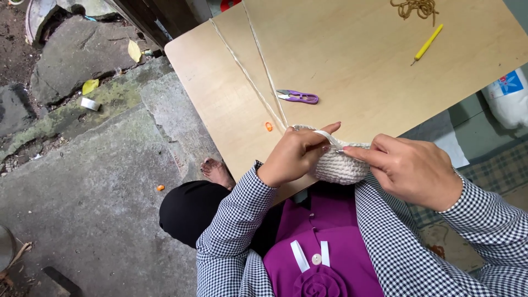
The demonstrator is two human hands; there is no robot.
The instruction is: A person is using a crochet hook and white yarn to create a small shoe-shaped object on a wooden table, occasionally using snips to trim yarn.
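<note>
A: Crochet, cream-coloured — the small round crocheted piece (338, 165) sits at the near edge of the worktop (352, 66), right against the person's body, between the two hands.

B: And who holds what?

A: The left hand (294, 154) is closed around the left rim of the piece, thumb stretched across the top with a strand of cream yarn (324, 133) lying over it. The right hand (410, 170) is pinched shut on something thin at the rim, most likely a hook; only a sliver shows, so I cannot name it for sure.

B: How would you judge good work here?

A: Keep the strand over that thumb evenly taut, I'd say, and hold the rim still so each stitch comes out the same size. The two yarn lines (247, 77) run away across the worktop towards its far corner; they want to feed freely and not snag on its edge.

B: Anything near enough to get in the way?

A: The purple thread snips (298, 97) lie just beside the yarn lines, and a small orange ring (268, 126) rests near the left hand. The yellow-handled hook (428, 44) and the tangle of tan cord (416, 7) are well apart, at the far side.
</note>
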